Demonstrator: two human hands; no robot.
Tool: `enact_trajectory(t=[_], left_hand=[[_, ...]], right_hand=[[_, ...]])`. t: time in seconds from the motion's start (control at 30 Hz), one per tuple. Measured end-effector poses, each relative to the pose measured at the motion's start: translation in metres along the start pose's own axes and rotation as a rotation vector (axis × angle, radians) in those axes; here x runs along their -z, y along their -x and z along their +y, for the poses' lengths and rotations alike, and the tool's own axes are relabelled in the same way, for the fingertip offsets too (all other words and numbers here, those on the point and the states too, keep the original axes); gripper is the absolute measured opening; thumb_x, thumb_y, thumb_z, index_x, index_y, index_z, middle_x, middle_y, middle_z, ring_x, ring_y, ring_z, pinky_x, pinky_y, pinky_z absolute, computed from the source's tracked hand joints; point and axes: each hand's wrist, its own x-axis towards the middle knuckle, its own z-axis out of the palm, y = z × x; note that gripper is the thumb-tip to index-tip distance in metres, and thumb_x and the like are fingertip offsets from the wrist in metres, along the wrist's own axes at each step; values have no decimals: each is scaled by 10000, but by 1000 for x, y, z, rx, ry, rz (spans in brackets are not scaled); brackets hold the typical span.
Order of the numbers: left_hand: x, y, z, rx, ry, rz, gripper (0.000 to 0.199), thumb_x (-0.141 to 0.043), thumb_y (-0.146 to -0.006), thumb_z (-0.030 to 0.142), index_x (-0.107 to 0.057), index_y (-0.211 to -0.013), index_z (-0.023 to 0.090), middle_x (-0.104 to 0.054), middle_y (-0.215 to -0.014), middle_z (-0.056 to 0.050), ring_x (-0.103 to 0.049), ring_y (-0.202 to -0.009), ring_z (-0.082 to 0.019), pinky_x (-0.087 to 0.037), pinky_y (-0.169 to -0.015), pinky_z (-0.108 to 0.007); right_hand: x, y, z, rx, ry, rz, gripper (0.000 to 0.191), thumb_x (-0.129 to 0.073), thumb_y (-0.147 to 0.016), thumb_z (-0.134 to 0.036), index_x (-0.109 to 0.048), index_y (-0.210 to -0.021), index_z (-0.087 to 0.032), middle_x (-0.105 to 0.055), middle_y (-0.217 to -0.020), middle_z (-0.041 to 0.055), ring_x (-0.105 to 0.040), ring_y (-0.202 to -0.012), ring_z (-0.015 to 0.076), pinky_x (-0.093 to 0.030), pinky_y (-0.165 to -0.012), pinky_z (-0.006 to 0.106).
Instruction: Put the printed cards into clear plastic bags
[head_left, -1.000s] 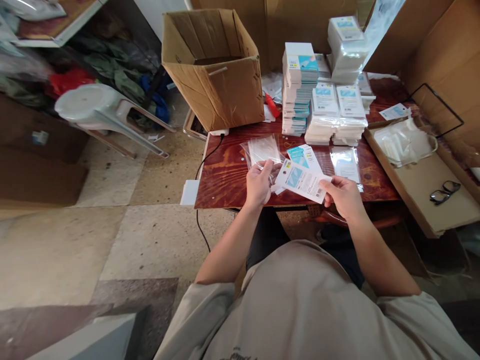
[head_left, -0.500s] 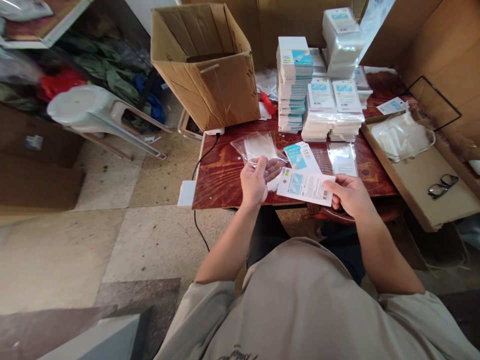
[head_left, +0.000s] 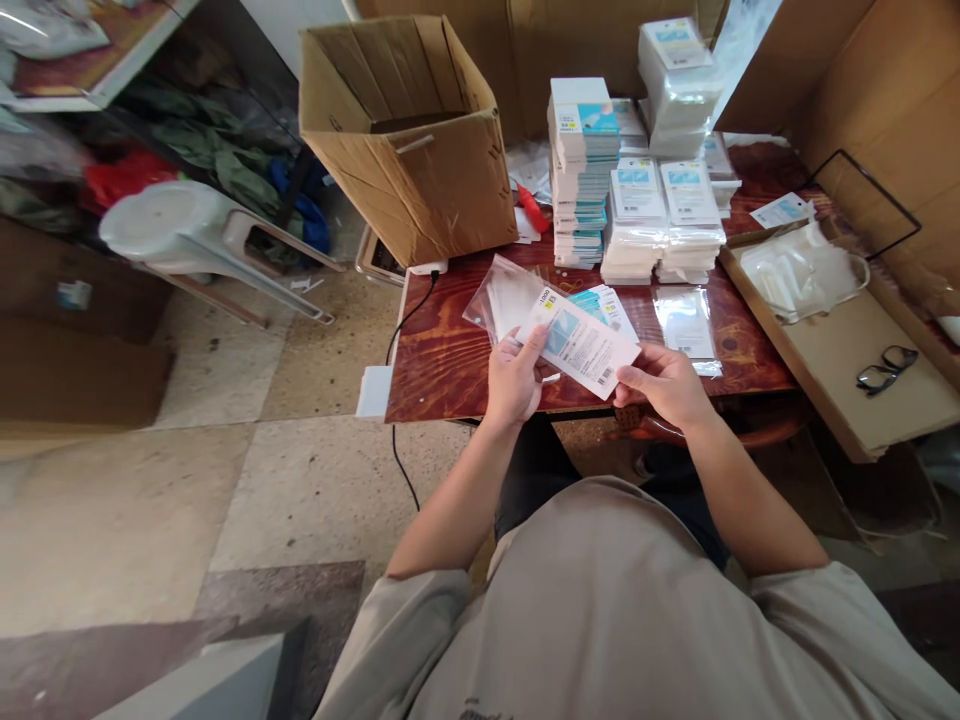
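A printed white card (head_left: 589,350) slants between my hands above the table's front edge. My right hand (head_left: 660,385) pinches its lower right corner. At its left end, my left hand (head_left: 517,378) has its thumb on the card and its fingers behind, with a clear plastic bag (head_left: 491,300) just beyond them. Whether the card's end is inside the bag I cannot tell. Behind the card, several blue and white cards (head_left: 611,308) lie fanned on the table. A bagged card (head_left: 684,325) lies to the right.
Tall stacks of cards (head_left: 585,180) and bagged packs (head_left: 686,215) stand at the back. An open cardboard box (head_left: 442,180) is at the back left. On the right, a shallow carton (head_left: 885,420) holds plastic bags (head_left: 802,270) and glasses (head_left: 886,370). A white stool (head_left: 157,225) stands left.
The card has moved left and tilted, and its left end has come to my left hand. My left hand has closed on it. My right hand has shifted left with the card.
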Motion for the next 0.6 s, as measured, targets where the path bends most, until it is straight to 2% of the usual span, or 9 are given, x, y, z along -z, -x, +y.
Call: enact_trajectory(t=[0.07,0.13,0.2,0.23,0.3,0.4,0.43,0.5,0.6], left_hand=[[-4,7,2,17,32,-57,511,-924,-762,514,-705,-1067,168,-800,-967,-75,-799,-909,-256,-672,-770,-347],[-8,14,1,8,37,-102,516,-942,-744,507,-749,-1071,157,-813,-1038,-97,-794,-996,-280,-667,-816,-350],[-10,18,-2,-4,-10,-137,490,-924,-771,515,-776,-1069,156,-815,-1097,-111,-779,-1084,-299,-656,-868,-360],[-10,18,-3,-11,-47,-154,477,-909,-790,523,-785,-1068,156,-815,-1109,-114,-773,-1104,-302,-650,-886,-364],[-6,16,-4,-22,-139,-200,478,-894,-804,539,-790,-1070,156,-815,-1109,-114,-772,-1091,-296,-639,-901,-370],[3,8,0,-10,-339,-277,505,-881,-798,580,-770,-1042,152,-809,-1008,-110,-772,-941,-267,-631,-846,-369],[7,4,3,-23,-440,-255,496,-852,-822,596,-756,-1030,156,-798,-959,-107,-761,-885,-256,-626,-824,-373],[15,-4,10,-123,-721,-81,441,-779,-895,574,-724,-1053,167,-772,-952,-113,-736,-871,-257,-609,-861,-412],[32,-21,19,-269,-1223,280,405,-778,-902,456,-676,-1153,155,-711,-1203,-195,-674,-1169,-363,-502,-1083,-531]], right_hand=[[1,-6,5,63,-13,47,532,-959,-711,-555,-663,-976,-201,-692,-747,-9,-640,-542,133,-616,-541,294],[-3,-13,11,173,-10,147,655,-1005,-637,-524,-665,-1116,-234,-722,-922,11,-643,-596,127,-574,-492,262],[-10,-17,17,265,36,208,797,-1020,-613,-509,-659,-1287,-279,-722,-1171,51,-699,-774,157,-609,-572,268],[-13,-18,18,286,77,209,794,-1008,-637,-513,-669,-1318,-286,-715,-1245,63,-715,-870,178,-636,-654,286],[-17,-18,19,275,132,168,670,-965,-710,-529,-722,-1274,-261,-741,-1229,71,-725,-965,211,-654,-785,330],[-7,-16,12,197,118,176,490,-908,-771,-540,-778,-1111,-212,-776,-996,57,-719,-824,200,-632,-695,330],[2,-15,9,191,118,244,454,-893,-779,-532,-782,-1069,-202,-770,-936,51,-701,-757,186,-607,-633,312],[30,-17,7,216,177,455,385,-862,-785,-491,-782,-998,-180,-751,-851,47,-661,-670,168,-554,-564,290],[84,-20,14,242,388,805,311,-768,-807,-410,-776,-976,-149,-736,-797,65,-661,-665,201,-568,-638,351]])
